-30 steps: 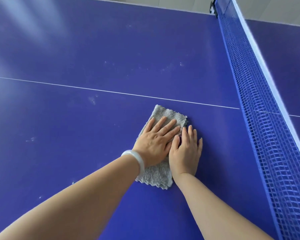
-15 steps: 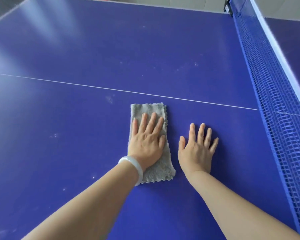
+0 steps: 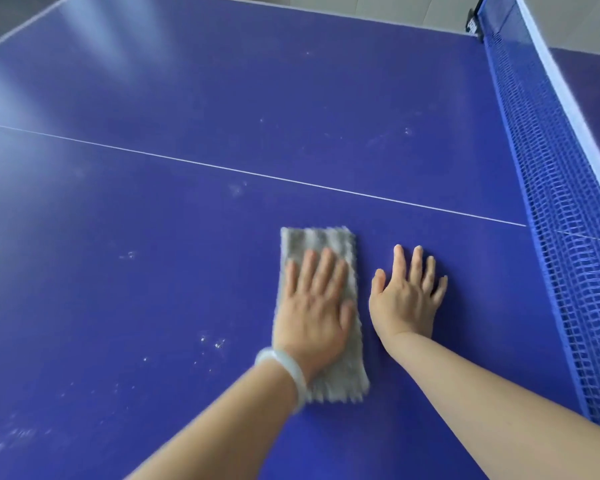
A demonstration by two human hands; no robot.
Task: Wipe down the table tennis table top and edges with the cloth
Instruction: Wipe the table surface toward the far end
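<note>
The left hand (image 3: pixel 314 306), grip released, presses the folded grey fleecy cloth (image 3: pixel 317 239); the right hand (image 3: pixel 404 303), likewise released, rests on the blue worktop (image 3: pixel 222 98). The unpinched cloth may slip, missing the white specks (image 3: pixel 215 342).

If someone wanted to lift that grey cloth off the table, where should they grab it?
Probably its far short edge, pinched from above: the grey cloth lies flat as a long strip, and the left hand presses its middle, leaving that end bare.
</note>
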